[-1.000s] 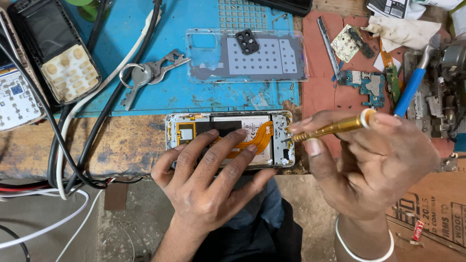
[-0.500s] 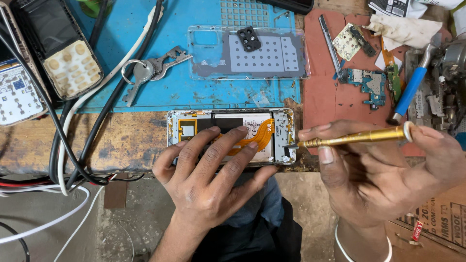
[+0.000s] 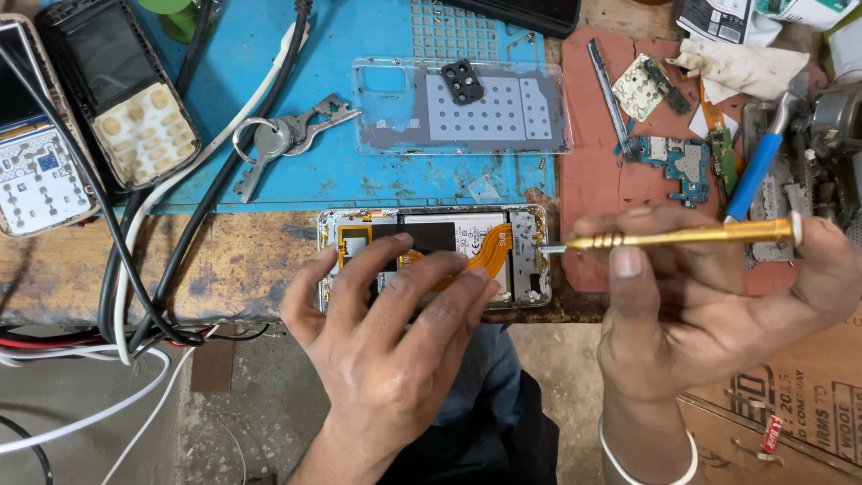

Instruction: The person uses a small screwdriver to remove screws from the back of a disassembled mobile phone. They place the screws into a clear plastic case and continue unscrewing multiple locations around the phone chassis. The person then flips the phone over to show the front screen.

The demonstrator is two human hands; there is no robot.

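An opened smartphone [image 3: 359, 235] with an orange flex cable [image 3: 495, 242] lies at the workbench's front edge. My left hand [image 3: 395, 337] rests on it, fingers spread flat over its lower half. My right hand [image 3: 709, 310] grips a gold screwdriver [image 3: 682, 237], held almost level, with its tip at the phone's right edge. A clear phone back cover [image 3: 462, 108] with a small black camera piece [image 3: 462, 81] lies on the blue mat [image 3: 296, 189] behind.
Keys [image 3: 287, 135] lie on the mat. Two old keypad phones [image 3: 117, 99] and several cables [image 3: 135, 269] crowd the left. A green circuit board [image 3: 675, 162], a blue-handled tool [image 3: 754, 175], tweezers and a rag sit on the red mat [image 3: 588, 180]. A cardboard box [image 3: 799, 404] is at lower right.
My right hand has swung the screwdriver's handle outward to the right, so it now lies almost level. Its tip stays at the phone's right edge. My left hand stays on the phone.
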